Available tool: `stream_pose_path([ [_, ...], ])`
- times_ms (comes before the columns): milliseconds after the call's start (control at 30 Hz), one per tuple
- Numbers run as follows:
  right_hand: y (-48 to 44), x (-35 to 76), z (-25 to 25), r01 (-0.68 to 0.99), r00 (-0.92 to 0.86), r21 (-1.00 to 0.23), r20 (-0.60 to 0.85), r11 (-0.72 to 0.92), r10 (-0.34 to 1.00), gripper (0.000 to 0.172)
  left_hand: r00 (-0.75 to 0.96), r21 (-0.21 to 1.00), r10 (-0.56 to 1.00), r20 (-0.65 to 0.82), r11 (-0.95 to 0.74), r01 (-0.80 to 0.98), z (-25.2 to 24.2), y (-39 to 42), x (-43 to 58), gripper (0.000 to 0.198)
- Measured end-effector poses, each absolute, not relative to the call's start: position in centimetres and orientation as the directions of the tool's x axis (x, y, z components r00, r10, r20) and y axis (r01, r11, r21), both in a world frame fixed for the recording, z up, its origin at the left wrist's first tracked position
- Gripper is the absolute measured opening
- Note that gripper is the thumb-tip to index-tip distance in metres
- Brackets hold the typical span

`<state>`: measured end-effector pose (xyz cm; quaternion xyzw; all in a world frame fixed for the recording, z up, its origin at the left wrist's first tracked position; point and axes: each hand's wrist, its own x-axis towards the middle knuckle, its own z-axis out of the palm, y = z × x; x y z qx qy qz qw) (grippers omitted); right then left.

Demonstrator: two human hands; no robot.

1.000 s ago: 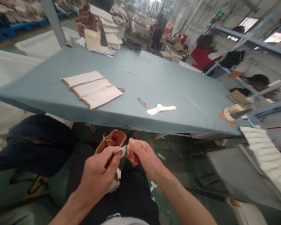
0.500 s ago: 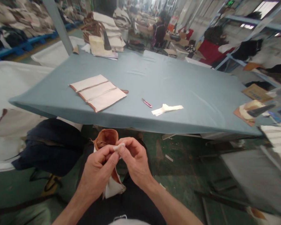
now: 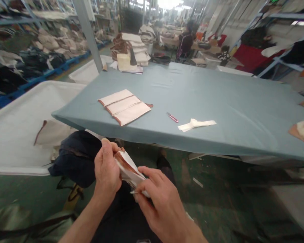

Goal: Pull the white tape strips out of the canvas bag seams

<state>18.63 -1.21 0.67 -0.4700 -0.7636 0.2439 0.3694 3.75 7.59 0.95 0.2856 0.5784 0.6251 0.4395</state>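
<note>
Above my lap I hold a cream fabric piece with brown trim (image 3: 128, 162), tilted down to the right. My left hand (image 3: 107, 168) is closed on its upper left end, thumb up. At the lower right end my right hand (image 3: 157, 194) grips it, with a small pale bit showing by the fingertips. On the table ahead lies a flat cream panel with brown edging (image 3: 126, 106). Small thread snips with a pinkish-red handle (image 3: 172, 117) lie to its right, beside several pale strips (image 3: 196, 125).
The blue-green covered table (image 3: 192, 94) spans the space before me. Stacked cloth (image 3: 136, 47) stands at its far left. A white bin (image 3: 20, 128) and dark blue cloth (image 3: 76, 155) are at my left. Another person (image 3: 186, 40) sits far back.
The fabric piece has come up from my lap into both hands, its brown-lined opening turned. My hands have moved apart from their pinch on a small pale bit. The view has swung left.
</note>
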Motion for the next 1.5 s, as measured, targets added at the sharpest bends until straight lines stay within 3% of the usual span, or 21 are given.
stream_pose_path([
  [67, -1.3, 18.3, -0.1, 0.636, -0.281, -0.608, 0.391, 0.475, 0.877, 0.013, -0.437, 0.965, 0.88, -0.186, 0.081, -0.248, 0.9, 7.3, 4.0, 0.077],
  [167, -0.8, 19.2, -0.7, 0.635, -0.331, -0.569, 0.411, 0.523, 0.849, 0.018, -0.266, 0.938, 0.924, -0.274, 0.196, -0.287, 0.0, 6.4, 3.0, 0.078],
  [333, -1.3, 21.0, -1.0, 0.652, -0.381, -0.533, 0.384, 0.539, 0.841, 0.024, 0.126, 0.959, 0.955, -0.27, 0.278, -0.058, -1.6, 4.4, 0.0, 0.067],
  [433, -2.0, 21.6, -1.1, 0.624, -0.412, -0.61, 0.275, 0.488, 0.869, 0.022, 0.286, 0.97, 0.927, -0.244, 0.24, 0.049, -1.3, 3.7, -0.7, 0.048],
  [567, -2.3, 22.8, 0.6, 0.414, -0.312, -0.863, 0.164, 0.289, 0.936, 0.015, 0.428, 0.984, 0.887, -0.172, 0.171, 0.042, -0.2, 3.4, -0.6, 0.045],
  [667, -1.7, 23.2, 2.9, 0.141, -0.084, -0.987, 0.063, 0.074, 0.994, 0.028, 0.422, 0.988, 0.894, -0.152, 0.141, 0.058, 0.3, 3.4, -0.4, 0.042],
  [767, -0.8, 22.2, 4.5, -0.057, -0.049, -0.99, -0.127, -0.129, 0.991, 0.038, 0.385, 0.992, 0.919, -0.088, 0.045, 0.12, 0.8, 3.8, -0.2, 0.033],
  [900, 0.4, 20.3, 4.8, 0.065, -0.126, -0.98, -0.195, -0.188, 0.973, 0.033, 0.36, 0.984, 0.933, 0.004, -0.069, 0.166, 1.3, 4.2, 0.0, 0.028],
  [1167, 1.8, 19.5, 4.6, 0.284, -0.074, -0.957, -0.088, -0.063, 0.993, 0.028, 0.336, 0.951, 0.937, 0.098, -0.187, 0.246, 1.4, 4.5, -0.4, 0.03],
  [1500, 2.2, 18.8, 4.7, 0.414, -0.058, -0.902, 0.111, 0.125, 0.992, 0.019, 0.307, 0.994, 0.952, 0.008, -0.043, 0.105, 1.2, 4.9, -0.3, 0.034],
])
